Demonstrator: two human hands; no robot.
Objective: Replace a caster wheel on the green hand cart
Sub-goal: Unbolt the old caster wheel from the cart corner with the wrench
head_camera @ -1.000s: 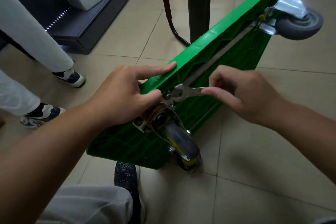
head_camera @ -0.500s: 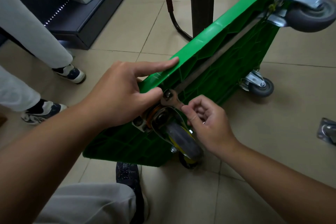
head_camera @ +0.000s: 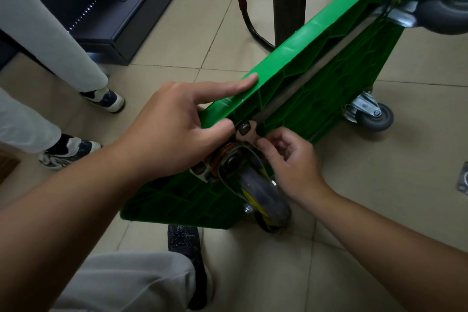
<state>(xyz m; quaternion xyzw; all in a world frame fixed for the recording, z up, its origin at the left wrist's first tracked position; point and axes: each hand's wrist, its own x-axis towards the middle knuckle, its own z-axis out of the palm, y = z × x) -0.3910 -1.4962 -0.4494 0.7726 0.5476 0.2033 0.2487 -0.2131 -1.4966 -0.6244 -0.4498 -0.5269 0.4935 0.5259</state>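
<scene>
A green plastic hand cart stands tipped on its long edge on a beige tiled floor, with its ribbed underside facing the viewer. At the near corner is the caster being worked on, a worn grey caster wheel with a yellow hub in a metal fork.

The left hand steadies the cart. Its forefinger lies straight along the top edge and its thumb presses the near face, so it grips the rim. The right hand is curled, pinching the handle of a small flat metal wrench. The wrench head sits on a dark mounting nut just above the fork.

A second ago the wrench handle pointed right along the underside, with the right hand well out that way. It has since swung down beside the fork, and the hand has come in close to the wheel. This suggests the nut is being turned through a stroke, though loosening or tightening cannot be told. The caster is still attached.

A smaller grey caster shows at the far side, and a loose metal plate lies at the right edge. No writing or brand is readable.
</scene>
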